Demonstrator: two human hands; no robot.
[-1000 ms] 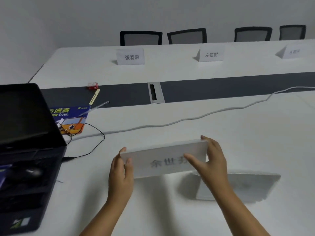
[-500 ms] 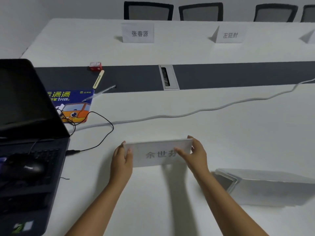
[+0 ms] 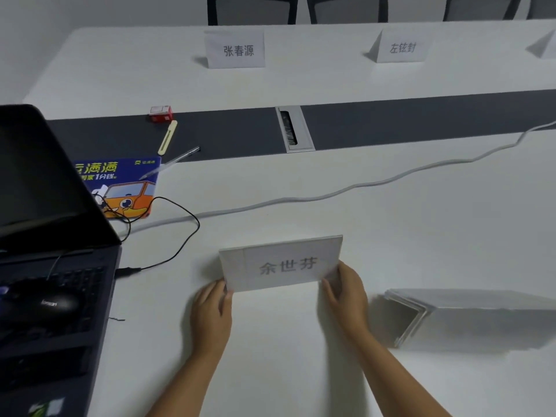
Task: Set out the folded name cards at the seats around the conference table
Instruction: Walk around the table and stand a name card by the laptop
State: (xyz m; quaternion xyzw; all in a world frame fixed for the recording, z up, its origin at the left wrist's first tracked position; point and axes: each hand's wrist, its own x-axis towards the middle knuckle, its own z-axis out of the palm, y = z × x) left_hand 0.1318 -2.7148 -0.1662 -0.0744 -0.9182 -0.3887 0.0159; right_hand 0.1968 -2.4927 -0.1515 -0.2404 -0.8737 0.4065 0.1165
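The hands have lowered the name card onto the table.

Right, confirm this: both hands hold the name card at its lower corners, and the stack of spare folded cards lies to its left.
Not quite. The head view shows the stack of spare folded cards to the right of the name card, not left. Left hand and right hand do hold its lower corners.
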